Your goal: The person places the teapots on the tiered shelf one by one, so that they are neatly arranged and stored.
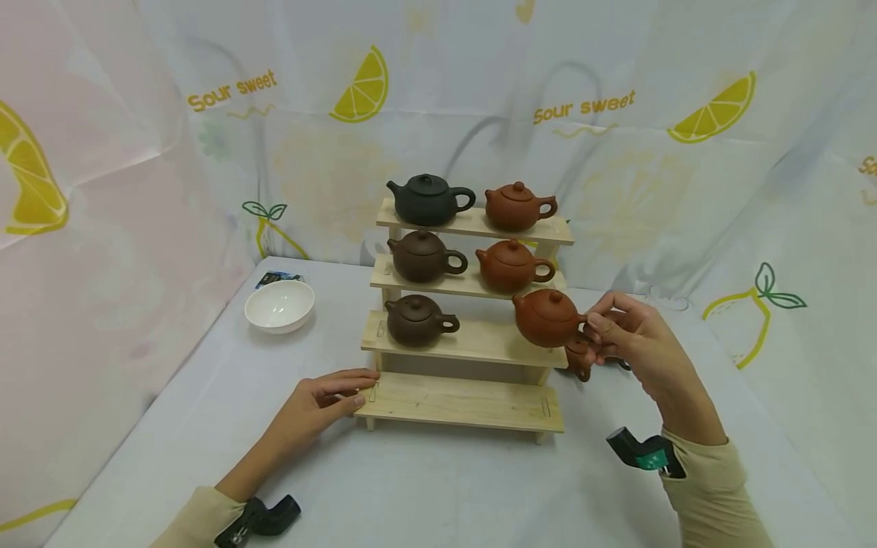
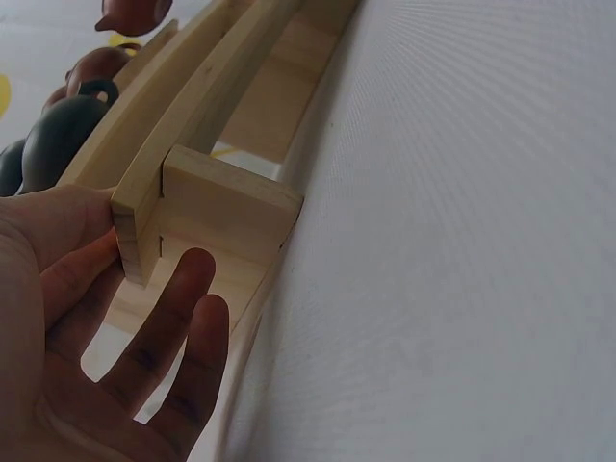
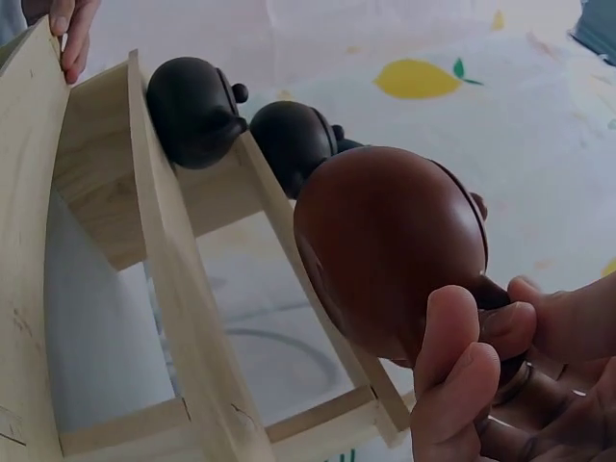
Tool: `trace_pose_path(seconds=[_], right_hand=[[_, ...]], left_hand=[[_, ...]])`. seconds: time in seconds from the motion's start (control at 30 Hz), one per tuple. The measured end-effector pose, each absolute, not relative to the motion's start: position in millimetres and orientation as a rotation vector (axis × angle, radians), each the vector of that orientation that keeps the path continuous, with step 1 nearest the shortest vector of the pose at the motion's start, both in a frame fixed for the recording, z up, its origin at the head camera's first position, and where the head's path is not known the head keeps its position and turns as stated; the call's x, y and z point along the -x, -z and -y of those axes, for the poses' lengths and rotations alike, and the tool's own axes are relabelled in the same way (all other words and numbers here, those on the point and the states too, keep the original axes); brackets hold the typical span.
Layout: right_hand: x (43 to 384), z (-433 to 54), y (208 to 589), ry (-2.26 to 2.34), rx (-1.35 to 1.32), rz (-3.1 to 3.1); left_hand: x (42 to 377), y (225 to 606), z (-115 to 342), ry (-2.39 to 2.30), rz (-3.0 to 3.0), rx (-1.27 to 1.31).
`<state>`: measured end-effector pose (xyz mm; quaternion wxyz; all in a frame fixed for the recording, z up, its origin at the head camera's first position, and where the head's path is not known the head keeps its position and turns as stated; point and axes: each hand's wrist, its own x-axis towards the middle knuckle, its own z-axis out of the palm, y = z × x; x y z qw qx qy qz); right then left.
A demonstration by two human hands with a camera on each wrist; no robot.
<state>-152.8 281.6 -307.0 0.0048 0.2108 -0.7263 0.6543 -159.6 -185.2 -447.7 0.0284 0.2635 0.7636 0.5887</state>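
My right hand (image 1: 633, 335) pinches the handle of a reddish-brown teapot (image 1: 548, 318), holding it in front of the right end of the stand's second-lowest step. In the right wrist view the teapot (image 3: 390, 245) hangs off the shelf, lid facing away. At the bottom step's left end, my left hand (image 1: 318, 407) grips the board of the tiered wooden stand (image 1: 459, 399). Its thumb and fingers are around the board's end (image 2: 140, 226) in the left wrist view. A dark brown teapot (image 1: 416, 320) sits on the left of the second-lowest step.
Higher steps carry a black teapot (image 1: 428, 200), another dark brown teapot (image 1: 421, 257) and two reddish-brown teapots (image 1: 514, 266). Partly hidden behind my right hand is another reddish-brown teapot (image 1: 578, 359) on the table. A white bowl (image 1: 279, 307) stands at left, beside a dark packet (image 1: 277, 277).
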Motion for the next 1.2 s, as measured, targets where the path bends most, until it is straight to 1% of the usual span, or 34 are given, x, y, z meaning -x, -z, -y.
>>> trace_pose_path(seconds=[0.2,0.5,0.8,1.2], right_hand=[[162,-267,316,-2.068,-0.718,2.309],[173,-246,328,-2.009,-0.646,2.437],[178,-243,332,-2.007,-0.623,2.476],[181,-243,334,-2.001,-0.521,2.522]], left_hand=[[160,448,185,-1.829,-2.346,-0.813],[160,448,187,-1.813,-2.360,-0.813],[162,451,185,-1.832,-2.332,-0.864],[161,451,186,-1.820,-2.352,-0.828]])
